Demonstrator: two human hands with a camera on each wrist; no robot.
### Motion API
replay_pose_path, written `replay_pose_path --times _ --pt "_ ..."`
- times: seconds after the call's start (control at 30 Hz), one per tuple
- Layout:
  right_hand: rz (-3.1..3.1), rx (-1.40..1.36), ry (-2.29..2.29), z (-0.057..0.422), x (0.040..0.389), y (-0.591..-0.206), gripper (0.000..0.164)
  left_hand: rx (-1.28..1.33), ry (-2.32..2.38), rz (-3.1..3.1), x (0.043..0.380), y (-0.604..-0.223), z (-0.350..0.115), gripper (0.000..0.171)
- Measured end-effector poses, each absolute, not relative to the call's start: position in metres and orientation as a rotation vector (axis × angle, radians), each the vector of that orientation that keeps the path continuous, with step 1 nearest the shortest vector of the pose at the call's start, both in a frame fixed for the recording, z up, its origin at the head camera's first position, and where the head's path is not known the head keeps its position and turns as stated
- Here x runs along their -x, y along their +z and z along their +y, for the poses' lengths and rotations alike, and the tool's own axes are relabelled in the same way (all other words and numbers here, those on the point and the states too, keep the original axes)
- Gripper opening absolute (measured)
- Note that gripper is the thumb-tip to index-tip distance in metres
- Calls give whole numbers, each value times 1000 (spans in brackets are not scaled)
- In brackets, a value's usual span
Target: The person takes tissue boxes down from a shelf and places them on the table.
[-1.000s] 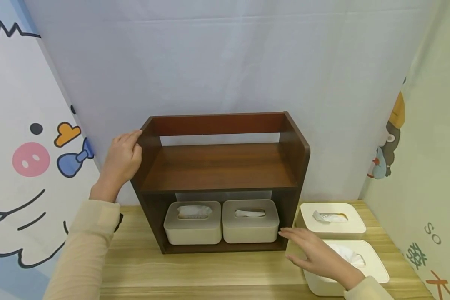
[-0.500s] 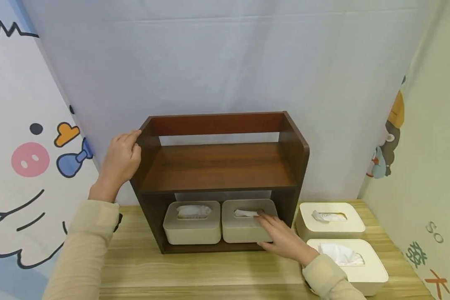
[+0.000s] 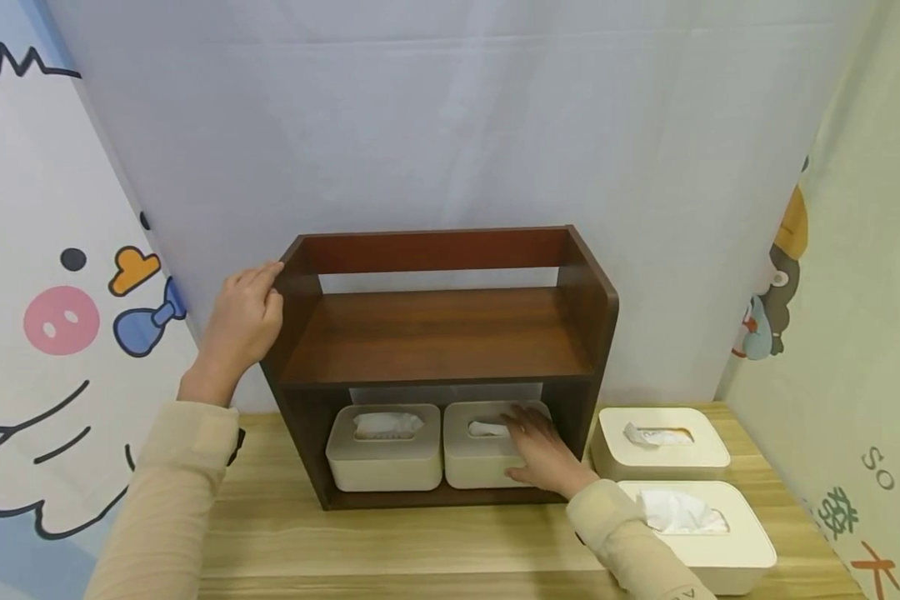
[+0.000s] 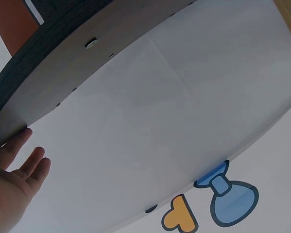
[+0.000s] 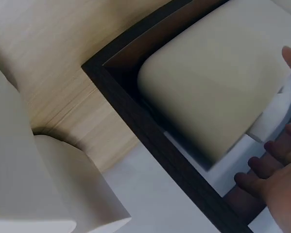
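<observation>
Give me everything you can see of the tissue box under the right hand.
The tissue box looks like cream plastic, rounded at the corners, with white tissue showing through its lid. It sits upright in the lower compartment of the brown shelf, beside another box. The right hand covers part of it; contact is unclear.

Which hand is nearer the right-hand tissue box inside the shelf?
Right. The right hand is over that tissue box; the left hand is at the opposite side of the shelf.

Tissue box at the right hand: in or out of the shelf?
In: tissue box stands inside brown shelf, lower level, beside another box.
</observation>
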State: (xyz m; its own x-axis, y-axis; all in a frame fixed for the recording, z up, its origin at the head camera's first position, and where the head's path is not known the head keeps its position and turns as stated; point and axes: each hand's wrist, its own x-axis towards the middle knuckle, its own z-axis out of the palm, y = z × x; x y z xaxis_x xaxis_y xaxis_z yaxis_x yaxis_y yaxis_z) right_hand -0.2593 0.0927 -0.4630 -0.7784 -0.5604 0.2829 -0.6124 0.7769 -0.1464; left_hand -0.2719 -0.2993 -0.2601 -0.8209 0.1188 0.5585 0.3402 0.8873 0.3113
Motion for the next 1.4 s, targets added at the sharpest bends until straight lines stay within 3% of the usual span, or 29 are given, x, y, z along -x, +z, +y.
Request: replay_pose_path --times 0.6,1.03,1.27,1.4 --pt "-2985 -727 513 90 270 -479 91 338 -549 -2505 272 -262 -299 44" --pt "-2936 -649 533 90 269 -476 84 345 -548 -2499 272 -260 -298 44" --pt "-3072 -640 638 95 275 -478 106 345 -553 -2503 272 -261 -297 44" --pt "-3097 -658 583 94 279 -477 112 346 -551 -2499 272 -261 -297 44"
